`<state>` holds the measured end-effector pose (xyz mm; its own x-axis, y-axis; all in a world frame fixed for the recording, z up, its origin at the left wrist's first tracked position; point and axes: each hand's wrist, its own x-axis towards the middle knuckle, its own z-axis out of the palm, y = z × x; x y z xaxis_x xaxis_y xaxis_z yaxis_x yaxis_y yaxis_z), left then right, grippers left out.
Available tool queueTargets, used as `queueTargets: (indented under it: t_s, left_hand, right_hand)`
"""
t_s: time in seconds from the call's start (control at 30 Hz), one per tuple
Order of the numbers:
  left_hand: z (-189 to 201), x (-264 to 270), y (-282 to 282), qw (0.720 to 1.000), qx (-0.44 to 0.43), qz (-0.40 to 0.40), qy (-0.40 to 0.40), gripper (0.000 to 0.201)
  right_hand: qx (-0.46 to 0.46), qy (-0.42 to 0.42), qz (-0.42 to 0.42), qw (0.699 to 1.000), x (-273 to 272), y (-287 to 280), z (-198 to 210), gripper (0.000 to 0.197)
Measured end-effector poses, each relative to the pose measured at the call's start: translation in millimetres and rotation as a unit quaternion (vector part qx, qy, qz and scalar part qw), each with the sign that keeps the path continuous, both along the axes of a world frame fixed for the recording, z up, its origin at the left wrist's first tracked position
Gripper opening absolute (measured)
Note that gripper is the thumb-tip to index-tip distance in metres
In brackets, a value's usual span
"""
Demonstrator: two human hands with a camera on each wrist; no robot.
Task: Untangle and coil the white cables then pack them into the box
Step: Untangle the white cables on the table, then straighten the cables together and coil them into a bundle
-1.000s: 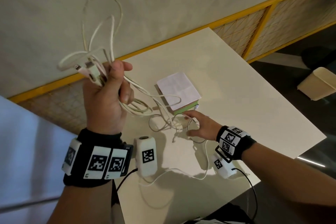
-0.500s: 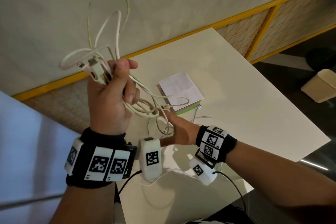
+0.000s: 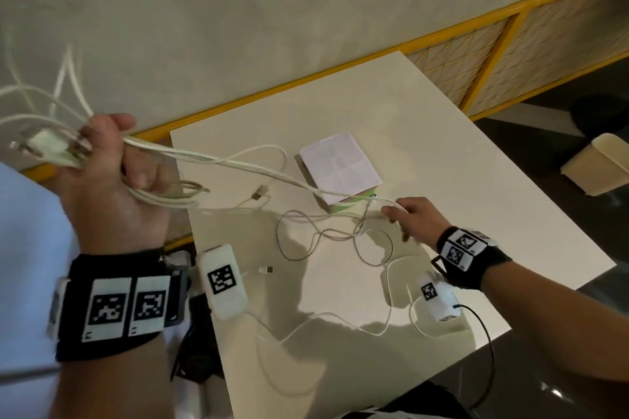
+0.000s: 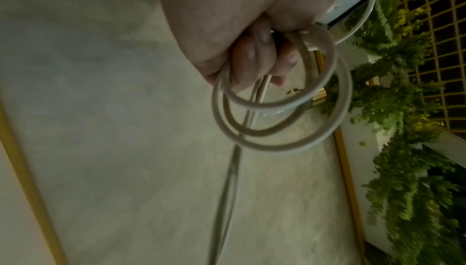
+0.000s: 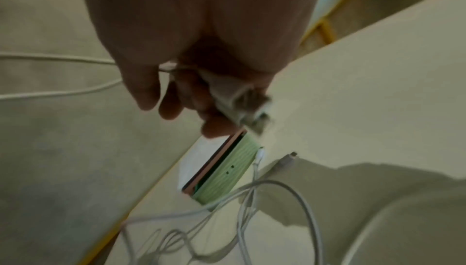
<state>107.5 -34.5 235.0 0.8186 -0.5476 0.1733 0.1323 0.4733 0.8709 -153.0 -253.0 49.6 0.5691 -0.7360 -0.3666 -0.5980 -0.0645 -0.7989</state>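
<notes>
The left hand (image 3: 112, 180) was raised off the tabletop's (image 3: 442, 153) left edge, its fingers (image 4: 254, 58) curled tight round a bundle of white cables (image 3: 163, 192). Two strands ran taut from it to the right hand (image 3: 413, 219), whose fingers (image 5: 176, 98) pinched them just beside the closed green box (image 3: 340, 168). Loose cable loops (image 3: 340, 238) lay tangled on the tabletop before the box.

Head view: looked down from above at the flat white table (image 3: 442, 153). Wrist views: very close behind each hand. Shared with right wrist: small green box (image 3: 354, 204) (image 5: 224, 171).
</notes>
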Motion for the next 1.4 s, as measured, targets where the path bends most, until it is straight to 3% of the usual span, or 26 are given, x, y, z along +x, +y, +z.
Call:
queueTargets:
  t_s: [0.13, 0.27, 0.33, 0.4, 0.5, 0.6, 0.73, 0.77, 0.87, 1.03, 1.17, 1.27, 1.33, 1.4]
  left_hand:
    - [-23.1, -6.1, -4.0, 0.997, 0.064, -0.029, 0.015, 0.021]
    - [-70.0, -35.7, -26.3, 0.984, 0.16, -0.069, 0.047, 0.019]
    - [-87.0, -51.0, -37.7, 0.974, 0.192, -0.096, 0.068, 0.018]
    - [-100.4, -63.4, -45.8, 0.967, 0.212, -0.116, 0.076, 0.021]
    - [-112.0, -76.1, -50.9, 0.961, 0.233, -0.137, 0.054, 0.023]
    - [-111.0, -76.2, -48.3, 0.959, 0.246, -0.139, 0.022, 0.028]
    - [-104.1, -63.3, -36.4, 0.94, 0.299, -0.164, -0.036, 0.019]
    - [-102.4, -61.7, -31.7, 0.931, 0.316, -0.171, -0.059, 0.016]
    - [-100.3, -57.8, -15.4, 0.915, 0.352, -0.169, -0.102, 0.011]
    - [-121.2, -39.9, 29.5, 0.9, 0.407, -0.118, -0.1, 0.02]
    - [-146.5, -36.5, 69.3, 0.907, 0.413, -0.077, -0.013, 0.039]
    - [-157.8, -41.6, 89.9, 0.929, 0.337, -0.002, 0.152, 0.049]
    - [-169.4, -43.7, 93.6, 0.923, 0.286, 0.033, 0.256, 0.049]
    - [-184.4, -43.5, 93.3, 0.902, 0.29, 0.054, 0.314, 0.047]
  right_hand:
    - [-0.071, 0.077, 0.029, 0.994, -6.4, -3.9, -3.7, 0.038]
    - [-0.107, 0.212, 0.053, 0.97, -11.0, -16.1, -10.5, 0.019]
    - [-0.128, 0.274, 0.114, 0.946, -8.9, -13.7, -4.6, 0.06]
    - [-0.163, 0.172, 0.17, 0.956, 6.7, 5.6, 14.1, 0.085]
    - [-0.102, -0.042, 0.27, 0.957, 46.0, 51.9, 51.3, 0.099]
    - [-0.055, -0.097, 0.327, 0.939, 73.7, 75.4, 60.7, 0.067]
    - [0.049, -0.104, 0.272, 0.955, 76.1, 72.4, 61.8, 0.017]
    - [0.036, -0.095, 0.274, 0.956, 76.0, 70.4, 62.9, 0.003]
    - [-0.133, -0.044, 0.284, 0.948, 66.4, 63.5, 73.1, 0.033]
    - [-0.36, 0.073, 0.188, 0.911, -2.8, 3.4, 95.5, 0.042]
    - [-0.38, 0.198, 0.174, 0.886, -76.8, -37.8, 93.5, 0.048]
    - [-0.311, 0.338, 0.223, 0.86, -112.8, -35.5, 60.9, 0.028]
    - [-0.244, 0.425, 0.28, 0.826, -125.2, -26.0, 22.9, 0.026]
    - [-0.192, 0.441, 0.33, 0.812, -128.1, -16.5, -12.4, 0.024]
